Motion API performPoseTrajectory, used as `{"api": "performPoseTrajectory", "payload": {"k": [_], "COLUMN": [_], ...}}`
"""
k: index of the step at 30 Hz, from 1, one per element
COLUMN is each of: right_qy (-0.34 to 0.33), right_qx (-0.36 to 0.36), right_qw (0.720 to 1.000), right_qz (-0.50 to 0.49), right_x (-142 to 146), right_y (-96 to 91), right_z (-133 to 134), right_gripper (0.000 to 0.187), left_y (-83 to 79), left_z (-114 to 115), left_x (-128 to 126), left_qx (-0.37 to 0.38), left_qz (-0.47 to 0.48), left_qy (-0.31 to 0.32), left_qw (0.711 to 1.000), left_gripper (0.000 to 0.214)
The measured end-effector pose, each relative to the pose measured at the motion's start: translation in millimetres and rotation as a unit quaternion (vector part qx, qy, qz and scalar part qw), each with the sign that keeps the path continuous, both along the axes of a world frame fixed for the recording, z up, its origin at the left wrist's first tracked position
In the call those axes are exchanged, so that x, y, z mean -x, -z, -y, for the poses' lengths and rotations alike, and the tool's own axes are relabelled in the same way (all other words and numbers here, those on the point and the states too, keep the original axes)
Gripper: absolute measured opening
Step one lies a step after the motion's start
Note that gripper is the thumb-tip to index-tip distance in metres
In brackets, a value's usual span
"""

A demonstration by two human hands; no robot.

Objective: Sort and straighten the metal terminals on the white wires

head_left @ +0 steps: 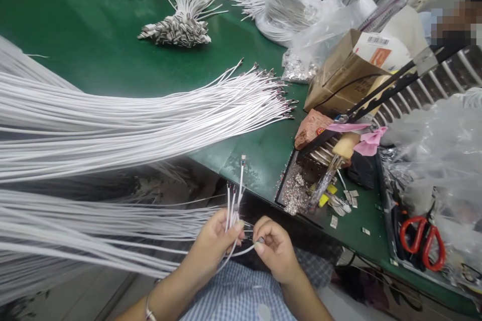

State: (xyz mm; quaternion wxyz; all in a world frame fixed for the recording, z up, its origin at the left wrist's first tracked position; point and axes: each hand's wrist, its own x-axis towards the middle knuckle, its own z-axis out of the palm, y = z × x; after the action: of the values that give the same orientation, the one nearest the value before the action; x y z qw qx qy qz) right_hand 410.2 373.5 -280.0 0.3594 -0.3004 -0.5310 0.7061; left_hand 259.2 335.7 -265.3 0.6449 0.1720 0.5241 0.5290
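Note:
My left hand (pixel 220 233) is closed around a few white cables (pixel 228 208) that stand up between thumb and fingers, one tipped with a small metal connector (pixel 243 160). Beside it, my right hand (pixel 274 248) pinches the end of another white cable (pixel 245 250); a small grey piece (pixel 260 240) shows at the fingertips. Both hands are close together in front of the blue checked clothing, just off the table's near edge. A thick bundle of white cables (pixel 150 125) lies across the green table to the left, with stripped, coloured ends at its right.
Behind the bundle lies a pile of cables with metal connectors (pixel 181 29). To the right are a brown paper bag (pixel 335 75), a reddish stone (pixel 312 127), a tray of metal bits (pixel 291 188), a soldering iron (pixel 331 170) and red-handled scissors (pixel 422 243). More cables (pixel 94 215) hang below the table edge.

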Motion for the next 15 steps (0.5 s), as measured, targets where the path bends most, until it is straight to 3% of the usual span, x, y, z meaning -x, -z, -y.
{"api": "performPoseTrajectory", "payload": {"k": [4, 7, 15], "right_qy": [-0.038, -0.055, 0.053], "right_qx": [0.059, 0.113, 0.106], "right_qw": [0.995, 0.989, 0.989], "right_qz": [-0.073, -0.075, -0.092], "right_x": [2.7, 4.1, 10.3], "right_y": [-2.5, -3.1, 5.8], "right_z": [2.0, 3.3, -1.9], "right_gripper": [0.022, 0.029, 0.017], "left_y": [2.2, 2.8, -4.9], "left_z": [5.1, 5.9, 5.9], "left_x": [2.6, 3.1, 4.1], "left_qx": [-0.007, -0.018, -0.042], "left_qz": [-0.001, -0.010, -0.042], "left_qy": [0.007, 0.005, 0.118], "left_qw": [1.000, 1.000, 0.991], "left_gripper": [0.026, 0.025, 0.029]}}
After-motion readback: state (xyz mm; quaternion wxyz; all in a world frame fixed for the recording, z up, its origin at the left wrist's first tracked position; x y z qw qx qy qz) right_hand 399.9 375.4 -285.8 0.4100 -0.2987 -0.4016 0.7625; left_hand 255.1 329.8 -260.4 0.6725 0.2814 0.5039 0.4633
